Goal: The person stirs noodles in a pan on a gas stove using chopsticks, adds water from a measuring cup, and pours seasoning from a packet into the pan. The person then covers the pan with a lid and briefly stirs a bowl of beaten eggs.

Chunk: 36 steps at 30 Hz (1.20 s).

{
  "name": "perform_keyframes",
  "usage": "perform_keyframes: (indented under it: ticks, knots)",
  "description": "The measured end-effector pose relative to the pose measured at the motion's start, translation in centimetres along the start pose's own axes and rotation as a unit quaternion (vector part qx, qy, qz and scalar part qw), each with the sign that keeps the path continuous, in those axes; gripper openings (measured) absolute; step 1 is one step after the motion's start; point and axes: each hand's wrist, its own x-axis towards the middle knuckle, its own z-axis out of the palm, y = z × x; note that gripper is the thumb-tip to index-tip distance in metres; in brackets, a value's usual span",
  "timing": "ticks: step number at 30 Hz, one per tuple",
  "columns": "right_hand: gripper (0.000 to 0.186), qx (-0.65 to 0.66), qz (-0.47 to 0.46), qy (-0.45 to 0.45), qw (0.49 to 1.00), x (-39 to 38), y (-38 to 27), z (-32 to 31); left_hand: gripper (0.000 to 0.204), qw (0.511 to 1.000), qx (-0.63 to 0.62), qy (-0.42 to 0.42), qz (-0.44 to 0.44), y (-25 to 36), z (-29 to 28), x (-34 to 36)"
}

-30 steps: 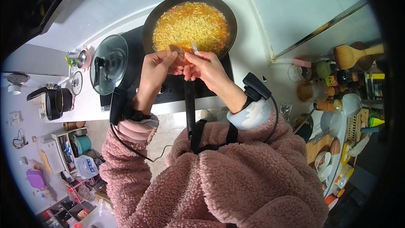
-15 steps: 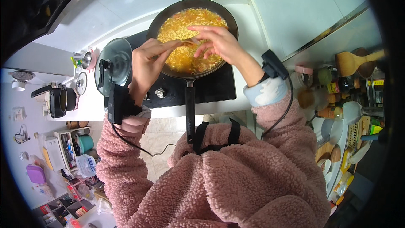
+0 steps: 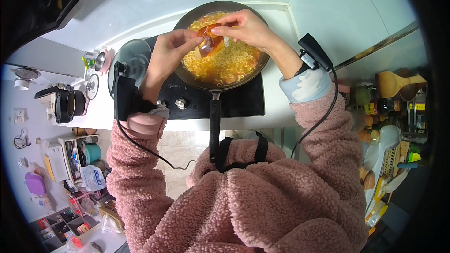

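A small orange-red seasoning sachet point(image 3: 211, 42) is stretched between my hands above the pan. My left hand point(image 3: 168, 54) pinches its left edge between thumb and fingers. On the other side, my right hand point(image 3: 248, 32) grips the upper right edge, thumb in front. Whether the sachet is torn open I cannot tell. Beneath it, curly yellow noodles point(image 3: 229, 68) lie in orange broth with reddish bits. They fill a wide dark frying pan point(image 3: 183, 18), whose black handle point(image 3: 214, 126) points toward me.
The pan stands on a black cooktop point(image 3: 239, 105) with a silver knob point(image 3: 181, 103). A glass lid point(image 3: 133, 58) rests left of it, near my left wrist. Jars, wooden spatulas point(image 3: 391, 83) and utensils crowd the right side. A black pot point(image 3: 65, 108) stands far left.
My right hand, its fingers spread before, now pinches the sachet. Both hands have risen slightly toward the far side of the pan, and the sachet's broad face has come into view.
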Motion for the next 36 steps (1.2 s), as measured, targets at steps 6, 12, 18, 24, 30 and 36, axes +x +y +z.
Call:
perform_keyframes:
  ticks: [6, 12, 18, 24, 30, 36]
  knots:
    - [0.024, -0.039, -0.06, 0.021, 0.997, 0.4, 0.6, -0.1, 0.019, 0.998, -0.032, -0.027, -0.041, -0.1, 0.4, 0.5]
    - [0.028, -0.123, -0.129, -0.061, 0.982, 1.5, 1.5, -0.7, 0.014, 0.985, 0.143, 0.029, 0.088, -1.0, 1.7, 0.8]
    - [0.024, -0.168, -0.139, -0.099, 0.971, 2.3, 2.0, -0.7, 0.013, 0.968, 0.204, 0.083, 0.123, -1.5, 2.8, 0.7]
    - [0.023, -0.273, -0.117, -0.077, 0.952, 1.2, 1.7, -0.5, 0.014, 0.965, 0.19, 0.104, 0.15, -2.8, 3.2, 0.6]
    - [0.024, -0.29, -0.085, -0.076, 0.95, 0.5, 1.5, -1.0, 0.019, 0.989, 0.135, 0.046, 0.046, -3.1, 2.8, 0.9]
    - [0.02, -0.262, -0.086, -0.086, 0.957, 0.5, 1.8, -1.4, 0.019, 0.98, 0.175, 0.009, 0.089, -2.6, 2.8, 0.8]
